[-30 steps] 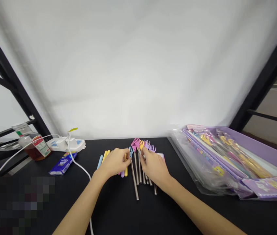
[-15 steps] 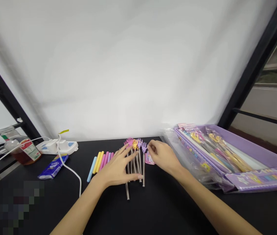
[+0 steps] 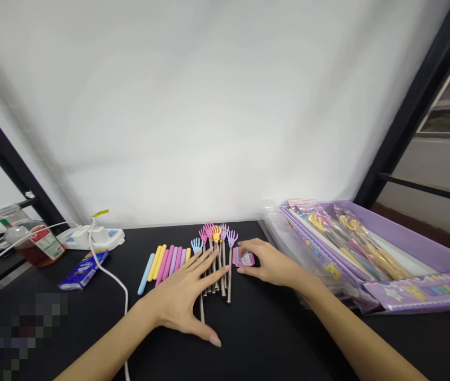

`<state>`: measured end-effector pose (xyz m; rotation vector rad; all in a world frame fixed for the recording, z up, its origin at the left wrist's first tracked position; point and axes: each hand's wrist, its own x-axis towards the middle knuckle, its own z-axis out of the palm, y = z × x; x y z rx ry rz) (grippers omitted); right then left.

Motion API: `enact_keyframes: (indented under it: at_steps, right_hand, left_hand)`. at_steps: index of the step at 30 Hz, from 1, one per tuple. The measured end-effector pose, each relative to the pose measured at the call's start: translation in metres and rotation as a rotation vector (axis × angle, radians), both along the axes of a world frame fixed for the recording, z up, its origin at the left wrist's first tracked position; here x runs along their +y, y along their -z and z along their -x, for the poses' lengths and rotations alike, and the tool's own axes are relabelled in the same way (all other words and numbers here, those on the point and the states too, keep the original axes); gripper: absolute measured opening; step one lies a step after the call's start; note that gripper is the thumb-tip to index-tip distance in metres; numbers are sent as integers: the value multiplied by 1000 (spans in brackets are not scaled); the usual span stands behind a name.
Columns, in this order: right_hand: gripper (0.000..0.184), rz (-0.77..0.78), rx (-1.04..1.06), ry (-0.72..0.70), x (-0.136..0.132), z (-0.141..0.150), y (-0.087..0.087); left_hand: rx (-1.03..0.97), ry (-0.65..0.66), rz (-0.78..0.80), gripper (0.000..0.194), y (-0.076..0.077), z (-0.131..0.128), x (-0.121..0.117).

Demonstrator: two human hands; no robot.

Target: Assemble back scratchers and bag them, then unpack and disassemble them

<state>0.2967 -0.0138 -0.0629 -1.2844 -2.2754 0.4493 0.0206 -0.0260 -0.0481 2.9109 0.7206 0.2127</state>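
Observation:
Several metal rods with small coloured plastic hands at their tips [image 3: 219, 248] lie side by side on the black table [image 3: 264, 338]. My left hand [image 3: 187, 296] rests flat on their lower parts, fingers spread and open. Left of them lies a row of pastel handle sleeves [image 3: 165, 261], yellow, pink, blue and purple. My right hand [image 3: 268, 263] is just right of the rods, its fingertips pinching a small pink card [image 3: 244, 257] that lies on the table.
A purple tray [image 3: 427, 248] with packaged items in clear bags stands at the right. At the left are a white power strip [image 3: 90, 238] with a white cable [image 3: 119, 288], a blue packet [image 3: 83, 270] and a bottle [image 3: 30, 241]. Black frame bars rise on both sides.
My left hand opened and flattened on the rods, uncovering the pastel sleeves. My right hand left the rods and went right to the pink card. The camera turned slightly right.

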Motion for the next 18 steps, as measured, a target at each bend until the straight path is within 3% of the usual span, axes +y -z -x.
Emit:
enact_keyframes:
  at_steps: [9,18]
  right_hand:
    - [12,29,-61,-23,3,3,-7]
    - [19,-21,-80,-26,5,2,-5]
  left_hand:
    - [-10,-9,-96,77,0,2,21]
    - [-63,5,-91,74,4,-27,13]
